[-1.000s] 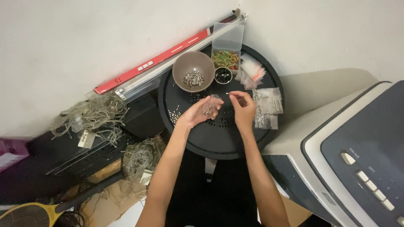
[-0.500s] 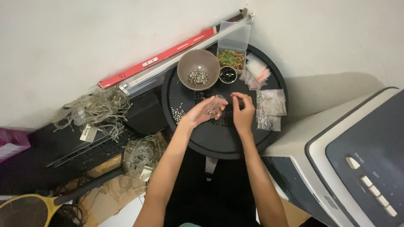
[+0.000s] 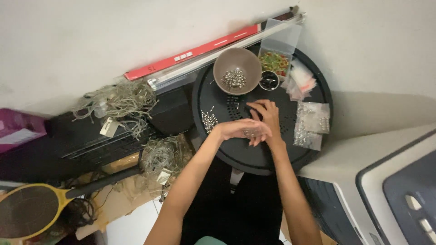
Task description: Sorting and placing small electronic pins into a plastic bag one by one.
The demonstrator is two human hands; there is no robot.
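Note:
My left hand (image 3: 238, 129) is held palm up over a round black perforated tray (image 3: 254, 159) and cups a few small silver metal pieces (image 3: 250, 134). Just behind it, touching it, is my right hand (image 3: 269, 114), its fingers curled down toward the left palm. Whether those fingertips pinch a piece is hidden. A loose pile of the same silver pieces (image 3: 208, 120) lies on the tray to the left. At the tray's back a grey-brown bowl (image 3: 225, 59) holds more silver pieces (image 3: 234, 78).
Behind the hands sit a small black cup (image 3: 269, 80), an open clear box of coloured bits (image 3: 274, 61) and clear bags (image 3: 311, 122). A red strip (image 3: 190, 52) lies along the wall. Tangled wire (image 3: 118, 102), a yellow racket (image 3: 32, 213) and a grey machine (image 3: 390, 190) surround the tray.
My hands have come together: the right hand, earlier apart with its fingertips pinched, now lies against the left hand over the palm. The view has shifted slightly.

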